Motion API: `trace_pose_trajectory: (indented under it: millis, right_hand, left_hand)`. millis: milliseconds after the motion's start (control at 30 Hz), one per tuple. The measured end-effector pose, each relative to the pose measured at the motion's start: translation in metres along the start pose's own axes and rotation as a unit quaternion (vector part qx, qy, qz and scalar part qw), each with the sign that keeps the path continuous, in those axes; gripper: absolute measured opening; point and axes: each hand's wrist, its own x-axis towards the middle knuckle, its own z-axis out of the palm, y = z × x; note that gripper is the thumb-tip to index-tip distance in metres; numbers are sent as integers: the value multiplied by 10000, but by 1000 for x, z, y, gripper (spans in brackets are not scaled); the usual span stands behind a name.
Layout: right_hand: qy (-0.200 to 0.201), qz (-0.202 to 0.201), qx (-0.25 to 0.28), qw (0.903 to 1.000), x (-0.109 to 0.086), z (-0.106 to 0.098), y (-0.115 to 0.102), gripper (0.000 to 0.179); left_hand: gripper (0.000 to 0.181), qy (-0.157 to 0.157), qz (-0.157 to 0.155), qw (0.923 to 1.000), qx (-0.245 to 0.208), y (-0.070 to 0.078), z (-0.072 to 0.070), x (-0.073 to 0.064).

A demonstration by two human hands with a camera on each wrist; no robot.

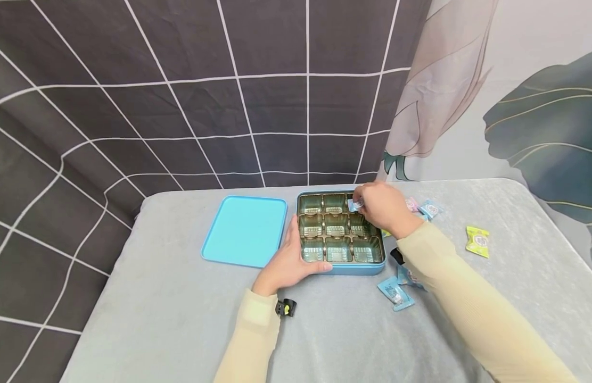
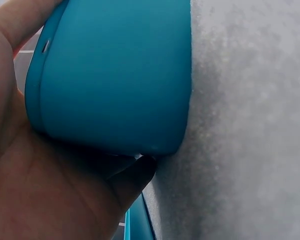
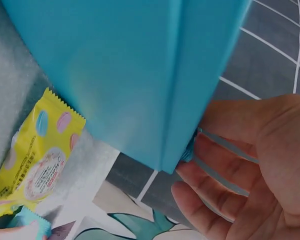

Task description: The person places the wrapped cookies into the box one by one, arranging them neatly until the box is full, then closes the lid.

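Note:
A blue tin (image 1: 358,270) with a gold tray of square compartments (image 1: 338,249) stands on the cloth-covered table. My left hand (image 1: 287,265) holds its near left corner, fingers along the left side and thumb on the front edge. In the left wrist view the tin's blue wall (image 2: 115,75) lies against that hand (image 2: 55,185). Over the back right compartment, my right hand (image 1: 384,208) pinches a small blue-wrapped candy (image 1: 352,205). In the right wrist view only a sliver of the candy (image 3: 189,149) shows between the tin's rim and the fingers.
The light-blue lid (image 1: 245,231) lies left of the tin. Blue packets (image 1: 395,293) lie near the right forearm; a yellow one (image 1: 477,241) is farther right. Pink (image 1: 411,204) and blue (image 1: 430,209) packets lie beyond the right wrist. A dark gridded curtain (image 1: 272,106) hangs behind.

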Motion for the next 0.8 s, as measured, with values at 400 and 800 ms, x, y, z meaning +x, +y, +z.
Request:
trace_pose_trajectory:
  millis: [400,800]
  right_hand:
    - [-210,-30,-411,9989,4,3,-8,13]
    - [-626,140,-278,9976,3,2,-9,15]
  left_hand:
    - [138,45,134,9999,-74,1,-2,-2]
    - [138,29,109,9999,-4,2,-2,-2]
